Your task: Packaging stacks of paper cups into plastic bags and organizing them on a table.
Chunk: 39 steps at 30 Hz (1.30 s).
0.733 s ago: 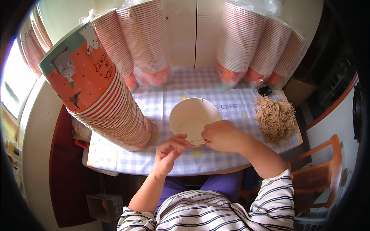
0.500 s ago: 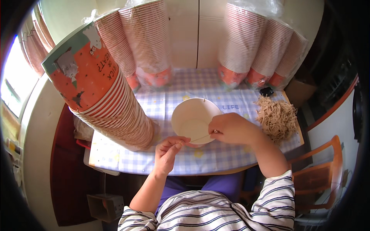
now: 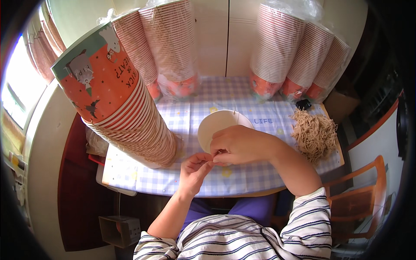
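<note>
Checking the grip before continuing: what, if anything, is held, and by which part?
It cannot be told: fingertips of the left hand and right hand sit close together near the pale tub; anything pinched doesn't show.

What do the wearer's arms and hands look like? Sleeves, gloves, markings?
Left hand and right hand are bare: no gloves, no watch or wristband visible. Forearms uncovered. Both sleeves are white with thin dark stripes, loose, ending around the elbows. No cables or markings visible on the arms. Rings: can't tell.
</note>
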Each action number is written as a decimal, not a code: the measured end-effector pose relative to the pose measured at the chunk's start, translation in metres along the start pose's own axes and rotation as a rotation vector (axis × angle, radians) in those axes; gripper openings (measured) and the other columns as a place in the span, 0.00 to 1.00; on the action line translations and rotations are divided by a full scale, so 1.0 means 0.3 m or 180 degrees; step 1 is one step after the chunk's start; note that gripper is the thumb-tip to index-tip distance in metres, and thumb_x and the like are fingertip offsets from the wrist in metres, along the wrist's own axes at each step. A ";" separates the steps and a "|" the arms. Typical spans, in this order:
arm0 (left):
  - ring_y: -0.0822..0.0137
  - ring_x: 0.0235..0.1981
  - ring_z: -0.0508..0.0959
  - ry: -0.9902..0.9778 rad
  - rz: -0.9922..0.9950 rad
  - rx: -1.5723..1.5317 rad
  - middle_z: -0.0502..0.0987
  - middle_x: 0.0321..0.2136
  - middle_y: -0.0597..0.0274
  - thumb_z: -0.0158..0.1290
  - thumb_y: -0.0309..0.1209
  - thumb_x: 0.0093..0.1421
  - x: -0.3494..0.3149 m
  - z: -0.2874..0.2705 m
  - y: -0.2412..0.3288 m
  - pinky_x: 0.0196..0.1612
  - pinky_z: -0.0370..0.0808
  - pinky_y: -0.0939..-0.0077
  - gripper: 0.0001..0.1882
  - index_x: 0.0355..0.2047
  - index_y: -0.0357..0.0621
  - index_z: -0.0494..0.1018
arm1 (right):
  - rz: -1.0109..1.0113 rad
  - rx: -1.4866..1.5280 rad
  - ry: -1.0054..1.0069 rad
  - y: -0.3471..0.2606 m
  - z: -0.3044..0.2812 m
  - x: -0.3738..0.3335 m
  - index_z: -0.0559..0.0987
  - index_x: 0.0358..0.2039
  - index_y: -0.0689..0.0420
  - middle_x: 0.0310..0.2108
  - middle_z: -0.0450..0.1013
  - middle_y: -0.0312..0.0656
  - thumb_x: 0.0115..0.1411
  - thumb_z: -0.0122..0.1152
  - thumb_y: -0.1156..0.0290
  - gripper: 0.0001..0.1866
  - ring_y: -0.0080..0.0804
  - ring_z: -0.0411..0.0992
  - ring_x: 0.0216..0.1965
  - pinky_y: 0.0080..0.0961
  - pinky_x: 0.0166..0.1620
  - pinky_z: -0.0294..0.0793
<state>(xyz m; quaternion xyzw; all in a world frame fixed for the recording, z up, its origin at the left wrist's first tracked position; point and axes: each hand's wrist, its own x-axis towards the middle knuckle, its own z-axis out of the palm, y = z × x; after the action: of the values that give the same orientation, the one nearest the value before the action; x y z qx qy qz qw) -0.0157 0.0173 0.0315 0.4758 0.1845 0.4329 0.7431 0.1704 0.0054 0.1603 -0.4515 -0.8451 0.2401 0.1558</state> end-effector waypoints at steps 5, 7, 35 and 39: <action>0.72 0.41 0.77 -0.0028 -0.0076 0.0022 0.78 0.39 0.57 0.53 0.21 0.60 0.006 0.003 0.002 0.46 0.71 0.80 0.10 0.42 0.33 0.71 | -0.0108 -0.0005 -0.0324 0.011 0.015 0.067 0.78 0.24 0.58 0.25 0.73 0.41 0.52 0.57 0.67 0.08 0.39 0.73 0.30 0.33 0.36 0.71; 0.72 0.41 0.76 -0.0038 -0.0039 0.0080 0.77 0.40 0.57 0.54 0.21 0.60 0.006 0.004 0.005 0.47 0.71 0.80 0.10 0.42 0.32 0.71 | -0.0141 0.0038 -0.0259 0.012 0.019 0.084 0.78 0.23 0.58 0.25 0.73 0.41 0.51 0.57 0.67 0.08 0.39 0.73 0.30 0.33 0.36 0.71; 0.70 0.37 0.77 -0.0098 0.0350 0.0064 0.77 0.33 0.58 0.53 0.18 0.59 -0.010 -0.021 -0.023 0.44 0.74 0.77 0.05 0.36 0.33 0.70 | -0.0807 -0.0877 0.1538 0.115 0.215 -0.011 0.76 0.21 0.52 0.28 0.69 0.35 0.43 0.64 0.69 0.05 0.35 0.68 0.32 0.33 0.37 0.68; 0.70 0.38 0.77 0.0026 0.0362 0.0147 0.77 0.34 0.57 0.52 0.17 0.58 -0.020 -0.022 -0.022 0.44 0.73 0.78 0.05 0.36 0.32 0.70 | -0.0705 -0.1081 0.1497 0.080 0.214 -0.027 0.75 0.21 0.51 0.27 0.68 0.34 0.40 0.67 0.71 0.08 0.33 0.67 0.31 0.31 0.36 0.66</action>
<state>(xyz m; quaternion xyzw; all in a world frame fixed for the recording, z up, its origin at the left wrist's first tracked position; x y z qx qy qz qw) -0.0204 0.0148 0.0218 0.5007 0.1702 0.4720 0.7054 0.1607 -0.0070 0.0932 -0.4194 -0.8580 -0.0340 0.2946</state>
